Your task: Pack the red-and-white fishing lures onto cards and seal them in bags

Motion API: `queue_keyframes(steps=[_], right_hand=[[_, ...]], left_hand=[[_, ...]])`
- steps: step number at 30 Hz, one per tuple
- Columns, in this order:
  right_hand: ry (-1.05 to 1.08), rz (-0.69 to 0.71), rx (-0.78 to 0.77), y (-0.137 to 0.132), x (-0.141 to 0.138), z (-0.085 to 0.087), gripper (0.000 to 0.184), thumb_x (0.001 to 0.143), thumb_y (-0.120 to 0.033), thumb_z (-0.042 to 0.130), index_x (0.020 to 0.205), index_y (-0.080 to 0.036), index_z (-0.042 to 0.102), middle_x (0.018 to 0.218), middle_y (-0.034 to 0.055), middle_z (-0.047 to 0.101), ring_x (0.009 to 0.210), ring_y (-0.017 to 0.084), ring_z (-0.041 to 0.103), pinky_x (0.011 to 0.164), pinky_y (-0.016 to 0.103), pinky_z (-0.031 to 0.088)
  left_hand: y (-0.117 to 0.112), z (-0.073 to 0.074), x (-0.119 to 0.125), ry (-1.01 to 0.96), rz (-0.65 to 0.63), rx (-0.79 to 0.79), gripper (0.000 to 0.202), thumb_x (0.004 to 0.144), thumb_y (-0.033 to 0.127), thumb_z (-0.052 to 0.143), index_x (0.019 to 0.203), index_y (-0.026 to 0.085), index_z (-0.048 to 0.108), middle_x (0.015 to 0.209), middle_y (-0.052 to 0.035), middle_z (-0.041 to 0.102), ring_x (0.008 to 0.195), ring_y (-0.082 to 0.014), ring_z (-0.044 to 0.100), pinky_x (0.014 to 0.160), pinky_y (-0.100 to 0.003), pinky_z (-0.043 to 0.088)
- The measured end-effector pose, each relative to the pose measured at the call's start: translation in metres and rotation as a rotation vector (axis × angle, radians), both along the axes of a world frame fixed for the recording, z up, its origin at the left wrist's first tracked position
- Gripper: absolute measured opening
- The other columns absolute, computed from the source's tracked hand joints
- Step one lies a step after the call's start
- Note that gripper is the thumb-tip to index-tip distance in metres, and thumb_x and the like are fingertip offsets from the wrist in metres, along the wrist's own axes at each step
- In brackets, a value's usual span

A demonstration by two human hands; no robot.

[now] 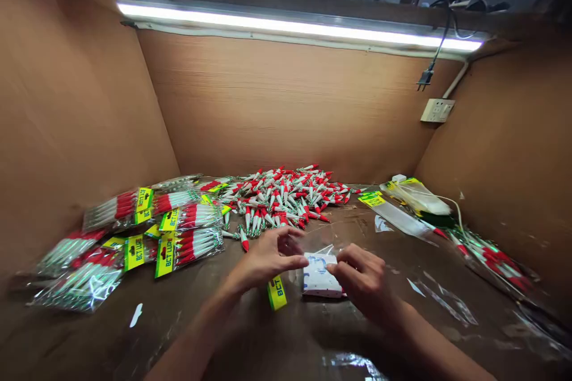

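Observation:
A white block-like packet with a blue pattern lies on the worktop between my hands, its outer wrapping not plain enough to name. My left hand is at its left side, fingers curved and apart from the thumb, whose tip is by the packet's edge. My right hand is closed at the packet's right side, fingertips against its top; what they pinch, if anything, is hidden. Clear plastic shows just behind the packet. Partly under my left hand lies a yellow-green BCT header card.
Loose red-and-white fishing lures form a pile at the back. Filled lure packs are stacked at left. To the right are empty header bags, more lures and plastic scraps. Cardboard walls enclose the worktop.

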State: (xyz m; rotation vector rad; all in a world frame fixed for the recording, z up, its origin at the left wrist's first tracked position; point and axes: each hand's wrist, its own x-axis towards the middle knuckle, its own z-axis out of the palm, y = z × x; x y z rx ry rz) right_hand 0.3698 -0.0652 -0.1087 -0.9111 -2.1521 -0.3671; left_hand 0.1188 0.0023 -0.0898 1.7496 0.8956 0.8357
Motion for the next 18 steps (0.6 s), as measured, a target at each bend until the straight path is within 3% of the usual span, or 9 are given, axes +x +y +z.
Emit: queue_keyframes(steps=[2, 4, 8, 12, 15, 18], right_hand=[[0.084, -0.068, -0.046, -0.002, -0.007, -0.005, 0.017, 0.098, -0.017, 0.056, 0.108, -0.025, 0.068, 0.092, 0.0048, 0.065, 0.081, 0.018, 0.061, 0.071, 0.03, 0.047], [0.145, -0.147, -0.144, -0.005, -0.01, -0.008, 0.033, 0.099, -0.023, 0.055, 0.132, -0.025, 0.058, 0.114, 0.0102, 0.064, 0.101, 0.024, 0.063, 0.083, 0.036, 0.052], [-0.015, -0.153, -0.389, -0.011, -0.018, -0.015, 0.049, 0.095, -0.037, 0.061, 0.142, -0.025, 0.051, 0.137, 0.0126, 0.058, 0.116, 0.03, 0.059, 0.096, 0.046, 0.052], [-0.21, -0.067, -0.495, -0.002, -0.031, -0.02, 0.088, 0.083, -0.049, 0.071, 0.157, -0.02, 0.032, 0.16, 0.0139, 0.037, 0.14, 0.037, 0.038, 0.117, 0.058, 0.03], [-0.237, 0.014, -0.589, 0.008, -0.031, -0.014, 0.085, 0.083, -0.036, 0.069, 0.157, -0.02, 0.031, 0.156, 0.0125, 0.043, 0.141, 0.033, 0.036, 0.122, 0.056, 0.019], [-0.255, 0.155, -0.7, 0.007, -0.014, 0.002, 0.087, 0.073, -0.013, 0.061, 0.156, -0.024, 0.034, 0.151, 0.008, 0.048, 0.137, 0.029, 0.041, 0.121, 0.052, 0.023]], left_hand=[[0.002, -0.004, 0.001, 0.033, 0.035, 0.002, 0.037, 0.078, 0.049, 0.077, 0.089, 0.014, 0.07, 0.074, -0.0034, 0.068, 0.063, -0.0168, 0.066, 0.06, -0.026, 0.053], [0.006, -0.007, -0.001, 0.045, 0.118, 0.041, 0.038, 0.086, 0.051, 0.066, 0.077, 0.014, 0.067, 0.069, -0.0011, 0.065, 0.054, -0.0129, 0.06, 0.053, -0.023, 0.048], [0.019, -0.005, -0.017, 0.088, 0.173, 0.075, 0.046, 0.092, 0.057, 0.056, 0.076, 0.015, 0.066, 0.066, -0.0002, 0.064, 0.049, -0.0112, 0.056, 0.048, -0.02, 0.041], [0.022, -0.001, -0.026, 0.165, 0.128, 0.126, 0.049, 0.095, 0.058, 0.051, 0.082, 0.015, 0.07, 0.069, -0.0014, 0.066, 0.052, -0.0122, 0.058, 0.051, -0.021, 0.042], [0.02, -0.001, -0.026, 0.234, 0.071, 0.181, 0.045, 0.098, 0.054, 0.05, 0.093, 0.016, 0.074, 0.081, -0.0036, 0.071, 0.064, -0.0148, 0.063, 0.059, -0.023, 0.046], [0.02, -0.002, -0.027, 0.302, 0.038, 0.256, 0.038, 0.1, 0.048, 0.051, 0.099, 0.019, 0.076, 0.088, -0.0038, 0.073, 0.08, -0.0183, 0.066, 0.073, -0.026, 0.047]])
